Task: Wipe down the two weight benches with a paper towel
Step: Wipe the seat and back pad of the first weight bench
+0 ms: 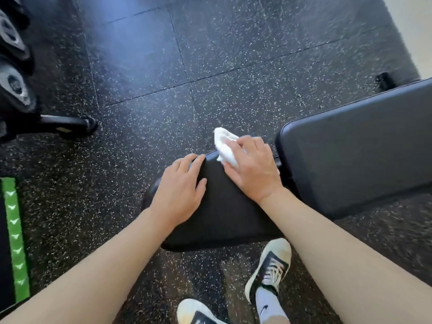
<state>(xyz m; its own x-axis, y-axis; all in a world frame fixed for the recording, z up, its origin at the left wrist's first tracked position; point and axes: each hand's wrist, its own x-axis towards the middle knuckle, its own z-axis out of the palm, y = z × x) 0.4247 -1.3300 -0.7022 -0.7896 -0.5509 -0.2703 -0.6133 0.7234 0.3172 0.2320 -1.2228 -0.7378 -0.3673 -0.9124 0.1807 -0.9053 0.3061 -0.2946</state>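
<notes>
Wiping the seat pad of the bench, far corner.
Right hand presses the towel there, fingers curled over the wad. Left hand lies flat on the pad, fingers loose, holding nothing. Back pad, just right, looks next: needs a reach across.

The floor is black rubber tile flecked with white, its seams running in a grid, with a soft sheen of light at upper left. A weight rack stands at left, a green-striped mat below it, and a pale wall at upper right.
</notes>
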